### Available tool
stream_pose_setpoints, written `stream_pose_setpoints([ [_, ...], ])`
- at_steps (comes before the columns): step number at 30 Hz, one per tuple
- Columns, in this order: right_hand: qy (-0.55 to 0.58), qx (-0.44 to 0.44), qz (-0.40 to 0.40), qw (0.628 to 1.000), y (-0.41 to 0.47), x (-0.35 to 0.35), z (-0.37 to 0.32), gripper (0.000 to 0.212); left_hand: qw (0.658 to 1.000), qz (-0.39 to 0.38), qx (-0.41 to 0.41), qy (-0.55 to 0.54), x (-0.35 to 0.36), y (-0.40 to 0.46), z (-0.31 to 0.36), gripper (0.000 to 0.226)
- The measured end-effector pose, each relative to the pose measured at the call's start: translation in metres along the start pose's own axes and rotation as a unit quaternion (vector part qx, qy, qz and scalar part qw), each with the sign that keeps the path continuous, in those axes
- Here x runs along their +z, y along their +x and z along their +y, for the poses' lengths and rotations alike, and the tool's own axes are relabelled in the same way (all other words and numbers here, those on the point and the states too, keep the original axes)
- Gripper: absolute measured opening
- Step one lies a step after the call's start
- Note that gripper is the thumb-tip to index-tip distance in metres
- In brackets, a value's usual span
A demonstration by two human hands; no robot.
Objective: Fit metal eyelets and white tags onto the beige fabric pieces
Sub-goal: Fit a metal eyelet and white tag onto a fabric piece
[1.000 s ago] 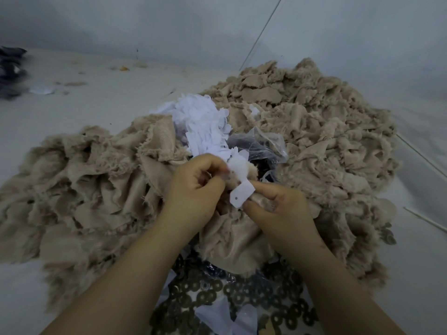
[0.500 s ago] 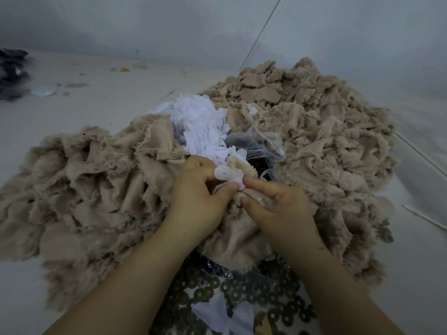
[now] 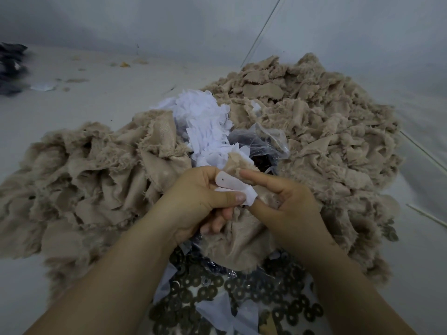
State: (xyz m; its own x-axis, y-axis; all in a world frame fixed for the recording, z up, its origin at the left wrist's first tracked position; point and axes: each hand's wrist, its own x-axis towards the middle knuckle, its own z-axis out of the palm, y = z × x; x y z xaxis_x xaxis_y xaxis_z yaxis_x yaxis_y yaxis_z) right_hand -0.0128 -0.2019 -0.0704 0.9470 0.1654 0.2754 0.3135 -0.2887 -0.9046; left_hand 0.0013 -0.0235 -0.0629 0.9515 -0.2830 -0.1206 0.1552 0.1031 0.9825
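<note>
My left hand (image 3: 196, 201) pinches a white tag (image 3: 232, 187) with a small hole, thumb lying over its lower edge. My right hand (image 3: 287, 204) holds a small beige fabric piece (image 3: 238, 163) against the tag, index finger stretched across it and thumb below. A heap of white tags (image 3: 205, 122) lies just beyond my hands. Dark metal eyelets (image 3: 242, 293) are spread near the bottom edge under my forearms. Whether an eyelet sits between my fingers is hidden.
Big heaps of frayed beige fabric pieces lie at the left (image 3: 84, 177) and the right (image 3: 314, 131). A clear plastic bag (image 3: 263, 143) with dark parts sits behind my hands. Pale floor (image 3: 96, 93) with scraps stretches to the back left, dark cloth (image 3: 11, 66) at the far left.
The tag has turned flatter between my hands so its hole faces up. My left thumb now lies over its lower edge, and my right index finger has stretched out across the fabric piece.
</note>
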Motion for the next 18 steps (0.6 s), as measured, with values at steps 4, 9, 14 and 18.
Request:
stream_pose_setpoints([
  [4,0.018,-0.004,-0.006,1.0,0.0,0.0,0.003,0.029,1.0,0.019,0.001,0.005,-0.001,0.001,-0.002,0.013],
  [9,0.044,0.002,-0.006,0.999,0.0,-0.001,0.004,0.024,0.999,0.034,0.002,0.02,-0.001,0.0,-0.002,0.019],
  [14,0.075,0.051,-0.006,0.996,0.003,-0.001,0.009,0.02,0.995,-0.016,0.026,-0.091,0.003,-0.003,0.003,0.02],
  [18,0.087,0.072,0.007,0.994,0.002,0.0,0.01,0.016,0.993,-0.074,0.014,-0.09,0.009,-0.007,0.006,0.021],
])
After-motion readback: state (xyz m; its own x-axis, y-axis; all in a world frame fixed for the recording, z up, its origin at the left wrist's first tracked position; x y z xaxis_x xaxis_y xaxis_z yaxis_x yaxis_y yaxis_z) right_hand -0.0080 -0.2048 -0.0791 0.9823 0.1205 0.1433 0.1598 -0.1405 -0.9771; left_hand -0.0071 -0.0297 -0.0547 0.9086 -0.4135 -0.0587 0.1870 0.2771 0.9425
